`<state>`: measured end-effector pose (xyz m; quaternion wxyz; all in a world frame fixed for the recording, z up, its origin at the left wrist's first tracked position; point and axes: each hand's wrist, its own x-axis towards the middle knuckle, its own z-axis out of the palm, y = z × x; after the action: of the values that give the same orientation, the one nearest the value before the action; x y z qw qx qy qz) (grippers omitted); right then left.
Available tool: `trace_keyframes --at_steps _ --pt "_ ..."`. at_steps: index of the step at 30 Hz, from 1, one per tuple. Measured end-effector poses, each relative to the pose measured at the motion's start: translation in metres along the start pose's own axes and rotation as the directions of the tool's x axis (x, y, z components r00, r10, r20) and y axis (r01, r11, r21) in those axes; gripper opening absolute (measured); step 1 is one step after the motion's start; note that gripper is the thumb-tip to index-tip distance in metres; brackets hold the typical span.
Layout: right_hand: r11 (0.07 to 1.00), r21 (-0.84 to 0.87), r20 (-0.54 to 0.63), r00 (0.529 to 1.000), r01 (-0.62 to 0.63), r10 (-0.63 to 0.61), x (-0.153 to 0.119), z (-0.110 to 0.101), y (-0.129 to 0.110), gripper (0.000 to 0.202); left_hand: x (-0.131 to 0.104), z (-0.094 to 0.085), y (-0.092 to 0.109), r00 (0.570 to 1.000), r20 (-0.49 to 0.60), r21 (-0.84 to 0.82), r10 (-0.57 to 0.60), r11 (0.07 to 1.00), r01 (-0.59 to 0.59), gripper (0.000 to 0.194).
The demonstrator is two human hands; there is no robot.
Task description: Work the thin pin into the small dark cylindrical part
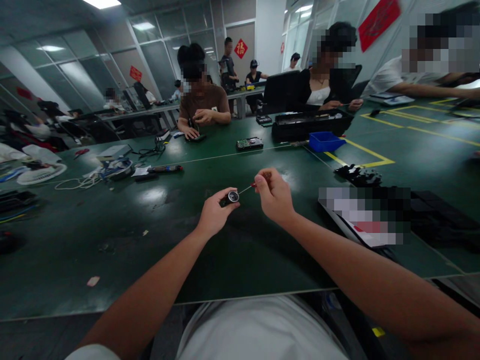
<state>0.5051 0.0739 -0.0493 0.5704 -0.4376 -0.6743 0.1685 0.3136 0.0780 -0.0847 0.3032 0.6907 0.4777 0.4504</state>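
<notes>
Between the thumb and fingers of my left hand (215,212) is a small dark round part (233,197) with a pale ring on its face; I cannot make out its exact kind. My right hand (275,194) is closed round the red handle of a screwdriver (246,189). The thin shaft slants down to the left, and its tip is at the edge of the round part. Whether the tip touches it I cannot tell. Both hands are above the green tabletop (210,260).
Ahead lies a circuit board device (249,144), with a blue bin (326,141) and a long black housing (311,125) to its right. A pen-like tool (165,169) and cables (80,180) lie left. Papers (360,220) are near my right forearm. Co-workers sit across the table.
</notes>
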Motion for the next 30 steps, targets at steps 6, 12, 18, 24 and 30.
trace_keyframes --at_steps 6,12,18,24,30 --pt "1.0 -0.01 0.017 0.999 0.028 -0.027 0.0 0.0 -0.001 0.018 -0.001 0.0 0.0 1.0 -0.007 0.066 0.021 0.998 -0.021 0.042" --pt "0.998 0.002 0.023 0.997 0.069 -0.069 0.001 0.0 0.004 0.012 0.0 -0.001 0.001 0.999 -0.003 0.103 0.044 0.994 -0.043 0.041" --pt "1.0 -0.004 0.056 0.998 -0.005 0.005 0.005 0.0 0.009 0.019 0.0 -0.002 0.005 0.999 -0.007 0.149 0.032 0.988 -0.031 0.04" --pt "0.991 -0.132 0.082 0.996 0.027 -0.017 0.006 -0.001 0.004 0.028 0.0 -0.002 0.0 0.999 0.001 0.167 0.044 0.985 -0.044 0.042" --pt "0.993 -0.118 0.15 0.989 0.017 0.001 0.006 -0.003 0.002 0.029 0.0 -0.003 -0.001 0.999 0.01 0.192 0.038 0.981 -0.039 0.041"
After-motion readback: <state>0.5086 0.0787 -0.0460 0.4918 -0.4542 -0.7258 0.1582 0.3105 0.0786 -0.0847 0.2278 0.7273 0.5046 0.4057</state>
